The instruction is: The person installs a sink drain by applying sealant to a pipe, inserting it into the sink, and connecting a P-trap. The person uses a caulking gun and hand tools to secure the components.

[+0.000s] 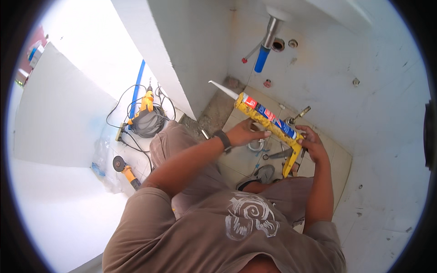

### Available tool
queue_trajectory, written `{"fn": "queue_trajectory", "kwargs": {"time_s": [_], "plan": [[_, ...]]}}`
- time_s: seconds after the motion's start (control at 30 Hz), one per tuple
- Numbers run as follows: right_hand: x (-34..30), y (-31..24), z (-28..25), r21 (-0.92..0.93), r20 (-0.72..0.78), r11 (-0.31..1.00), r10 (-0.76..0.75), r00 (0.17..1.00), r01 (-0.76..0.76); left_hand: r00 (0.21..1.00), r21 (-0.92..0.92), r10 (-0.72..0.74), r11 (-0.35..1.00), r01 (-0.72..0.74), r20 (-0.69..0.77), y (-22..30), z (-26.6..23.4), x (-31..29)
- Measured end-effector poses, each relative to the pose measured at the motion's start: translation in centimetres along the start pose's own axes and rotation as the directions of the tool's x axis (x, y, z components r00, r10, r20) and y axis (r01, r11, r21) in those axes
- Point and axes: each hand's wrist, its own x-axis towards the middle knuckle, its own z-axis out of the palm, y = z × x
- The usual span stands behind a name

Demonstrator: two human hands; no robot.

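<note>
A yellow, stained caulking gun lies slantwise across the space before me, loaded with a printed sealant cartridge. Its white nozzle points up and to the left, and the gun's handle hangs toward my lap. My left hand, with a dark band on the wrist, is closed at the underside of the barrel, its thumb along the yellow frame. At the rear end, beside the handle, my right hand grips the gun with bent fingers. Part of the right fingers is hidden behind the gun.
Above hangs a white basin with a metal drain pipe and a blue pipe end. Tools, including a wrench, lie on the tiles. A yellow drill, coiled cable and angle grinder are at left.
</note>
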Motion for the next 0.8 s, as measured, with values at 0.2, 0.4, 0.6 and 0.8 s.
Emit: {"fn": "queue_trajectory", "kwargs": {"time_s": [0.2, 0.4, 0.6, 0.8], "plan": [[-2.8, -2.1, 2.4, 0.119, 0.023, 0.988, -0.101, 0.995, 0.097, 0.988, -0.663, 0.078, 0.734, -0.146, -0.131, 5.1, 4.3, -2.5], [-1.0, -1.7, 5.4, 0.266, 0.008, 0.926, -0.281, 0.96, 0.268, 0.893, -0.443, 0.3, 0.786, -0.431, -0.335, 9.1, 3.3, -4.3], [-1.7, 0.2, 11.4, -0.442, -0.478, 0.844, -0.509, 0.715, 0.305, 0.807, -0.288, 0.34, 0.808, -0.514, -0.483, 10.5, 1.0, -4.4], [-2.2, -1.2, 13.0, 0.18, -0.401, 0.98, -0.01, 0.916, 0.09, 0.752, -0.26, 0.313, 0.803, -0.536, -0.58, 10.2, 1.3, -5.0]]}}
